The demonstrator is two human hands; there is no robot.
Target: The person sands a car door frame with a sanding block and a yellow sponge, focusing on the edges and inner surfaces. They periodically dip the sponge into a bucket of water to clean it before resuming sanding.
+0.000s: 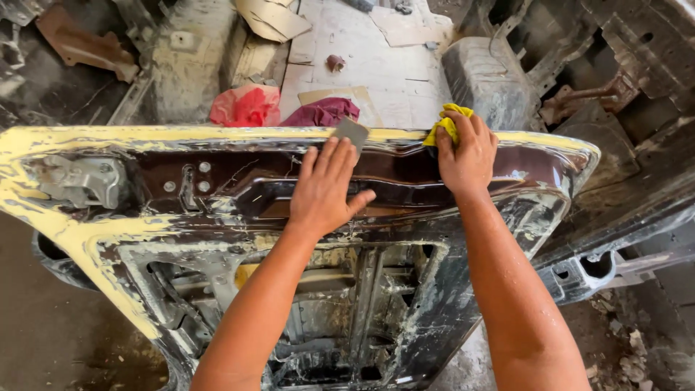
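One head-worn camera is looking steeply down and forward, sitting close above a stripped car door (217,217) at arm's length.

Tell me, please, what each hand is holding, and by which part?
The left hand presses a small grey sanding sheet by its lower end against the car door; the right hand grips a bunched yellow cloth by its middle.
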